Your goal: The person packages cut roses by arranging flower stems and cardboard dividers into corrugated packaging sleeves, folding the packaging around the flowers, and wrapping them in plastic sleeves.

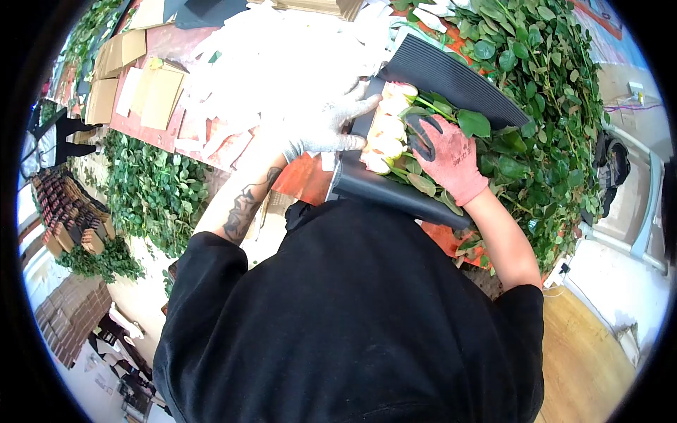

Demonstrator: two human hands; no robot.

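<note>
Several cream and pink roses [388, 134] lie in a row, heads to the left, on black corrugated wrapping [451, 74]. A smooth dark flap [402, 194] of the wrapping rises along the near side. My left hand [328, 125], in a whitish glove, is open at the left edge of the wrapping, thumb and index finger spread beside the rose heads. My right hand [448, 155], in a pink glove with black fingers, curls over the roses just behind the heads. Its fingers look closed on one rose; the exact grip is partly hidden. Green leaves [472, 123] stick out beyond it.
Leafy stems [536, 155] are heaped on the right, with another pile [155, 190] at left. White, overexposed material [275, 63] covers the table's middle. Folded cardboard pieces [159, 92] lie at the upper left. A pale blue metal frame [645, 204] stands at far right.
</note>
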